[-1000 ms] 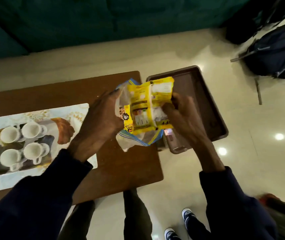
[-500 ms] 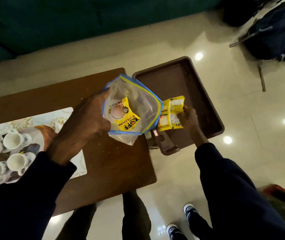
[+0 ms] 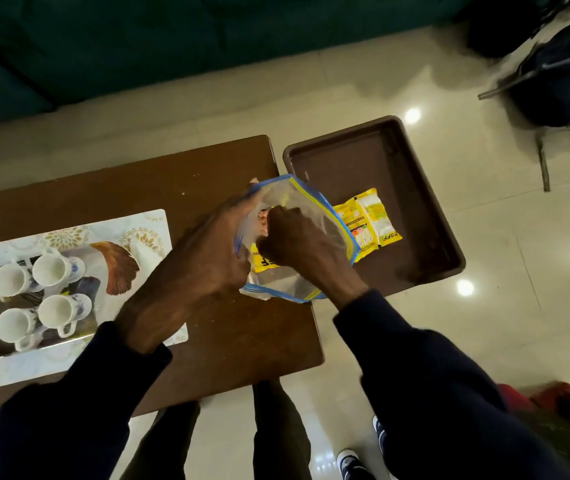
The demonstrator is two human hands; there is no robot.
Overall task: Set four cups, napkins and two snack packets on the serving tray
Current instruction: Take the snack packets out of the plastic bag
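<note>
A brown serving tray [image 3: 363, 161] sits to the right of the wooden table [image 3: 138, 181], and one yellow snack packet [image 3: 368, 220] lies flat in it. My left hand [image 3: 207, 251] holds a clear zip bag [image 3: 311, 202] with a blue and yellow rim by its left edge, over the table's right end. My right hand [image 3: 297, 240] is inside the bag, fingers curled on a second yellow packet [image 3: 264, 261]. Several white cups [image 3: 53, 268] stand on a patterned placemat [image 3: 69, 233] at the left. A white folded piece [image 3: 145, 252], perhaps napkins, lies beside them.
A green sofa [image 3: 138, 39] runs along the far side. Dark backpacks [image 3: 567, 71] lie on the shiny tiled floor at the upper right. My legs and shoes [image 3: 349, 459] are below the table's near edge. Red cloth [image 3: 550, 400] shows at the lower right.
My right hand set the first yellow packet down in the brown tray, let go, and moved left into the zip bag. My left hand kept hold of the bag.
</note>
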